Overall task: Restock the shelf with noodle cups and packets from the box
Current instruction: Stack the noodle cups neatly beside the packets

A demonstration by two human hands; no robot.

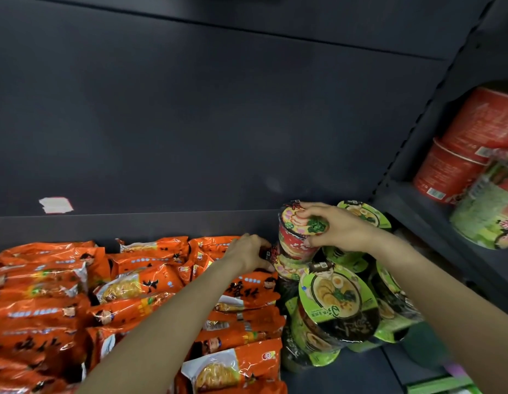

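Both forearms reach in from the bottom edge toward the back of the dark shelf [190,223].

Right hand [336,227]: palm down, fingers curled over the lid of the top red cup [295,237], thumb on the cup's near side under the rim. Firm grip on it. This cup sits stacked on a second red cup [287,265], which is tilted and mostly hidden.

Left hand [248,253]: wrist bent right, fingers curled against the left side of the lower red cup at its dark label. It looks like a hold, though the fingertips are hidden behind the hand, so I can't tell how tight.

Green cups [336,301] are piled just right of and in front of the red stack, several tilted lid-forward, one more at the back [363,213] behind the right hand. Lids show a bowl of ramen with egg; the text is too small to read.

Orange packets [133,282] fill the left of the shelf in overlapping rows, up against the red cups. Large black Chinese characters, a small cartoon face and clear windows showing noodle blocks; I can't read the brand.

A white sticker [56,205] is on the back panel, print illegible.

The neighbouring bay on the right holds red tubs [457,166] stacked on their sides, barcode visible, and a pale green cup [486,211] in front, blurred.
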